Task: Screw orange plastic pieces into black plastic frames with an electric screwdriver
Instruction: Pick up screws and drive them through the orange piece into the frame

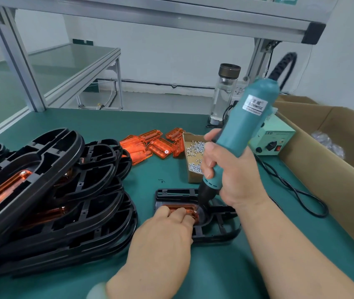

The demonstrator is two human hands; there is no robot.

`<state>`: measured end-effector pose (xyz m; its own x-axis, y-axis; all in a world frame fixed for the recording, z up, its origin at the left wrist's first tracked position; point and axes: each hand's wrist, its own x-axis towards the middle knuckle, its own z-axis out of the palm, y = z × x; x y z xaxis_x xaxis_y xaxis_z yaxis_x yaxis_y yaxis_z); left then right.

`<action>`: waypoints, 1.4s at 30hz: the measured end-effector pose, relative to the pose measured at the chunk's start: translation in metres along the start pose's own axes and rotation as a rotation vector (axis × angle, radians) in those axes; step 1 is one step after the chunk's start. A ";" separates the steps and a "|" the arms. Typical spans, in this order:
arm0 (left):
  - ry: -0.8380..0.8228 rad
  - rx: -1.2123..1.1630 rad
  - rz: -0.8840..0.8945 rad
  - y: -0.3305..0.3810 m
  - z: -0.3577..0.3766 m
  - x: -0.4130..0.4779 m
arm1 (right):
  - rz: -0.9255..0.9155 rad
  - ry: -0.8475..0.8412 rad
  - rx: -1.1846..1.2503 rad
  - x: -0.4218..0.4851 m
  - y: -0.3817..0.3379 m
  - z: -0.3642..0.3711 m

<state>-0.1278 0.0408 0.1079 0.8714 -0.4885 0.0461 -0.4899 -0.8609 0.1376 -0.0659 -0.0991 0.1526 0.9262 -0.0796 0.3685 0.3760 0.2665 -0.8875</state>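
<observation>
A black plastic frame [217,230] lies on the green mat in front of me with an orange plastic piece [178,207] seated in it. My left hand [167,238] presses its fingers down on the orange piece. My right hand [230,173] grips a teal electric screwdriver [247,124], held tilted, its black tip touching a screw at the right end of the orange piece. A small cardboard tray of screws [193,155] sits just behind the frame. Loose orange pieces [150,145] lie further back.
A tall stack of black frames [53,201], some with orange pieces fitted, fills the left. A large cardboard box [333,152] stands at the right, a power supply [273,140] with its black cable and a glass bottle [225,93] behind.
</observation>
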 end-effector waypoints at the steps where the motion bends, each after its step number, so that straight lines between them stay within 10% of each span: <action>1: -0.001 0.004 0.000 0.000 0.000 0.000 | 0.021 -0.075 0.013 0.001 -0.001 0.000; 9: -0.002 0.033 0.027 -0.001 0.001 0.001 | 0.096 -0.410 0.072 0.007 -0.001 0.005; 16: -0.001 0.039 0.019 0.000 0.002 0.002 | -0.032 -0.054 -0.104 0.002 0.006 0.010; 22: 0.000 0.042 0.028 -0.003 0.004 0.002 | -0.027 -0.239 -0.017 -0.004 0.000 0.005; 42: -0.016 0.009 -0.007 0.000 0.001 0.003 | -0.063 -0.101 -0.001 -0.008 -0.001 0.003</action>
<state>-0.1253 0.0391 0.1068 0.8745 -0.4842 0.0297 -0.4837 -0.8657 0.1287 -0.0736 -0.0958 0.1516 0.8932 0.0011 0.4496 0.4335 0.2634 -0.8618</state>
